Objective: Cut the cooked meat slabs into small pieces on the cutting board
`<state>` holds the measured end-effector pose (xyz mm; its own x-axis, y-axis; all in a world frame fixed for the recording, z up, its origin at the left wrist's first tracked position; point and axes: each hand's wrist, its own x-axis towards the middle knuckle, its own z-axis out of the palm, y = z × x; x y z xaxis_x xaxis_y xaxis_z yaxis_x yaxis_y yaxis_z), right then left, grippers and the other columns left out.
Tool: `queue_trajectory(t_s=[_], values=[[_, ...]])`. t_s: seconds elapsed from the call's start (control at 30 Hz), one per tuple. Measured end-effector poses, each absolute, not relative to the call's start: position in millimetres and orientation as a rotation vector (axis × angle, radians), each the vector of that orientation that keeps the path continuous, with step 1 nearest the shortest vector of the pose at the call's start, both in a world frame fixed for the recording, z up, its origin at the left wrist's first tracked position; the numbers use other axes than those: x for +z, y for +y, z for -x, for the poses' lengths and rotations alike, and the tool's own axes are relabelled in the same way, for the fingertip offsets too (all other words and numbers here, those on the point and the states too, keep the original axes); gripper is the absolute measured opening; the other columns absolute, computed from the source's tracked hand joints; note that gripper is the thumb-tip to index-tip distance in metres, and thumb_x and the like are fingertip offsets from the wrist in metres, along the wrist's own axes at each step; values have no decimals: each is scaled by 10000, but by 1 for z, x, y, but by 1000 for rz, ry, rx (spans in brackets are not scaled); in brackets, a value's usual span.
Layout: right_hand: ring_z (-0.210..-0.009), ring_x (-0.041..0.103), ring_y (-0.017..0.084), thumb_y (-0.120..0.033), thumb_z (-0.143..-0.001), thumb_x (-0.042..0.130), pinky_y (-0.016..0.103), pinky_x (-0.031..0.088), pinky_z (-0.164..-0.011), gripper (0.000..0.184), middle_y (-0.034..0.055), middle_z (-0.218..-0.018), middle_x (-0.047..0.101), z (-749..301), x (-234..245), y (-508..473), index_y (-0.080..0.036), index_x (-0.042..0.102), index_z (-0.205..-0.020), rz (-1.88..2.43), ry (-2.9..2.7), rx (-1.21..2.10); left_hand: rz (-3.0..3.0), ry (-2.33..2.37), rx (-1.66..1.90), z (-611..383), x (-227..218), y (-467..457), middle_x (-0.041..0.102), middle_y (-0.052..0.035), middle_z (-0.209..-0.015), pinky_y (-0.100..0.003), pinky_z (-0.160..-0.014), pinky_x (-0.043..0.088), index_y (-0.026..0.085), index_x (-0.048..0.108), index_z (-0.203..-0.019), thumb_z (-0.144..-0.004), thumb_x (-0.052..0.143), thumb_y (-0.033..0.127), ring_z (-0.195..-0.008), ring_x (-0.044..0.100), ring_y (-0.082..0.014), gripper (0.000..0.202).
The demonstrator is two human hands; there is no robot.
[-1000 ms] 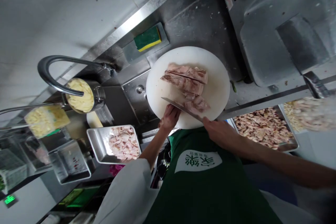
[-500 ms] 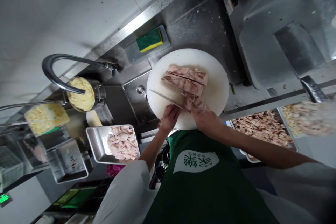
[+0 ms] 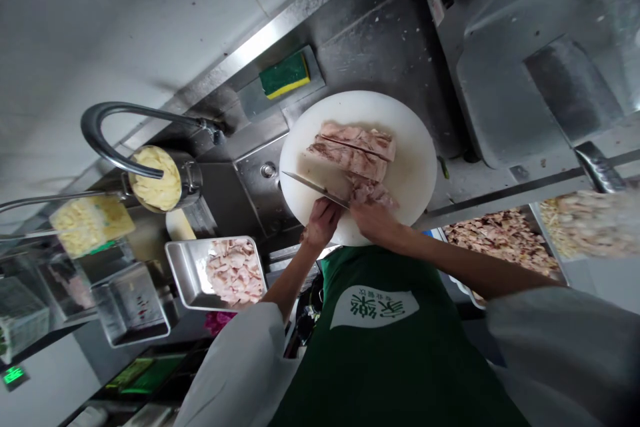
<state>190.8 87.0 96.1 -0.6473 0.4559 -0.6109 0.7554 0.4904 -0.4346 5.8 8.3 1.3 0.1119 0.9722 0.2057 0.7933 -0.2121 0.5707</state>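
Clearly, the right hand is closed around a knife, its handle hidden by the fingers. The blade slants across the near half of the round white board, the tip ending close to the left rim. Just below the blade, the left hand rests near the board's near-left edge with fingers bent; I cannot tell whether it holds anything. Two long strips of meat lie side by side at mid-board, a narrow slit between them, and a smaller cut piece sits against the right hand. A band of bare board runs between the strips and the far rim, and a wider one to the right. The near rim almost meets the green apron, so the hands have little depth there. Beyond the far edge, the steel table carries a sponge. A tray of sliced meat stands left of the left forearm.
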Motion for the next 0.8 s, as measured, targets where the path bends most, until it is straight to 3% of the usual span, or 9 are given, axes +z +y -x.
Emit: queue_trajectory(t_s=[0.13, 0.27, 0.57, 0.8], values=[[-983, 674, 265, -139, -968, 304, 336, 469, -837, 341, 227, -1045, 687, -164, 71, 120, -48, 554, -1181, -1052, 2426, -989, -2077, 1711, 831, -6, 2, 6, 644, -90, -1045, -367, -901, 556, 179, 655, -1089, -954, 547, 225, -1032, 588, -189, 179], [-1004, 663, 278, -128, -955, 315, 336, 459, -820, 354, 230, -1052, 681, -190, 86, 109, -45, 511, -1237, -1096, 2444, -933, -2075, 1721, 843, -6, -2, 3, 642, -93, -1058, -379, -915, 551, 190, 655, -1107, -956, 541, 235, -1045, 585, -196, 195], [-685, 685, 255, -61, -879, 331, 324, 438, -607, 337, 90, -723, 698, -263, 135, 45, -174, 544, -1115, -1004, 2047, -994, -2144, 1702, 832, -7, -1, 6, 623, -77, -967, -348, -873, 551, 167, 667, -970, -947, 565, 226, -1009, 591, -188, 121], [-980, 670, 290, -79, -938, 283, 334, 461, -744, 358, 221, -1029, 698, -177, 78, 97, -71, 560, -1165, -1059, 2321, -974, -2109, 1702, 802, -6, 1, 4, 641, -81, -1007, -370, -887, 564, 178, 664, -1050, -961, 534, 238, -1030, 592, -193, 168]])
